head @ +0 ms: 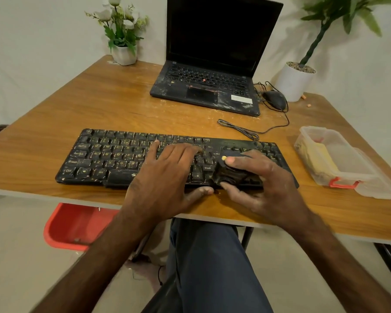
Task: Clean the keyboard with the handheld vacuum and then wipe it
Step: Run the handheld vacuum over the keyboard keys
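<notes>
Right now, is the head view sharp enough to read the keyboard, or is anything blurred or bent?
Head view: keys at the keyboard left end legible; right hand and the vacuum it grips motion-blurred; wide-angle lens bows the table edge; soft even light.

Desk corner, likely a home office or plain workroom. Wooden table [99,105] stands against a bare pale wall. Open black laptop [212,82] at the back, screen dark; wired mouse [274,99] just beside it, cable trailing over the top. Separate dusty black keyboard [104,154] along the near edge. Decor: small pot of white flowers [123,54] back left, taller green plant in a white pot [294,83] back right. Clear plastic storage box [339,159] on the right. Red plastic seat or bin [75,224] below, on a pale floor.
</notes>
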`<state>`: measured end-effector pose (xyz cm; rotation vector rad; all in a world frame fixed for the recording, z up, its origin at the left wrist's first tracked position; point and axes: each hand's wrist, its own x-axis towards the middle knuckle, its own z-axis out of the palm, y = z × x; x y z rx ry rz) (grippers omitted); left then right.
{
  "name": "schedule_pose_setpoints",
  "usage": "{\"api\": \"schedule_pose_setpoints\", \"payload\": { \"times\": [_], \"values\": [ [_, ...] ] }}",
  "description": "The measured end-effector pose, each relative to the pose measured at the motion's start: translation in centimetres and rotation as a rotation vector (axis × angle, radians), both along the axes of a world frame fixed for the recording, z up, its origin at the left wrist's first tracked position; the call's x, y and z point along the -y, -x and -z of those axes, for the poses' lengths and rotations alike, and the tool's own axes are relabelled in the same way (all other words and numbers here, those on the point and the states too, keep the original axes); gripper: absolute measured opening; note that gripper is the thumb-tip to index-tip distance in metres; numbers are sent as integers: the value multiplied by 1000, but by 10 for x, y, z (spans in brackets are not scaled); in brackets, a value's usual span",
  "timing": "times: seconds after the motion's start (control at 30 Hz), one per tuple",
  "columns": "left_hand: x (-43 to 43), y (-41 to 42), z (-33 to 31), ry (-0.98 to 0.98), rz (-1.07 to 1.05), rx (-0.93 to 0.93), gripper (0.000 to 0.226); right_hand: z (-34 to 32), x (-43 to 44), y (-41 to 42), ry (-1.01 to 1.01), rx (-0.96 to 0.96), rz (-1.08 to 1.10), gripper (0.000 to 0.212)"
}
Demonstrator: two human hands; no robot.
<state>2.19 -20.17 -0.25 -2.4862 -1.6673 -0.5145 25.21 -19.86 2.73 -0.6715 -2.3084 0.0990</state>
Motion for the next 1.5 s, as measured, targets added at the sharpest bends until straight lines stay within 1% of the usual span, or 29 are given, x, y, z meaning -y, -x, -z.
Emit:
{"api": "schedule_pose_setpoints", "payload": {
  "times": [0.07,0.13,0.23,0.37,0.5,0.6,0.77,0.87,0.93,1.07,1.23,1.4,1.5],
  "values": [
    [1,1,0,-7,17,16,86,2,-1,13,27,8,-26,62],
    [1,2,0,11,27,20,90,3,-2,22,36,33,-51,61],
    [0,2,0,8,18,25,88,0,-4,11,66,46,-60,61],
    [0,0,0,9,12,25,86,-5,-3,-5,74,-20,-37,62],
    [1,1,0,-31,20,34,83,1,-3,21,95,-95,-58,62],
    [1,3,0,-20,28,38,83,5,-3,24,100,-65,-68,60],
    [0,2,1,-1,3,13,85,0,-3,-10,49,-21,-25,61],
    [0,1,1,5,15,32,84,4,0,1,28,-12,-29,58],
    [1,2,0,6,27,51,84,7,1,14,52,-30,-51,56],
    [0,3,1,15,34,61,83,9,0,11,48,2,-61,59],
    [0,1,1,18,7,27,84,7,-1,-11,47,-82,25,64],
    [1,2,1,-6,28,51,81,8,-4,19,111,-129,-13,62],
    [1,2,1,2,24,46,81,5,-6,13,141,-113,-8,63]
  ]
}}
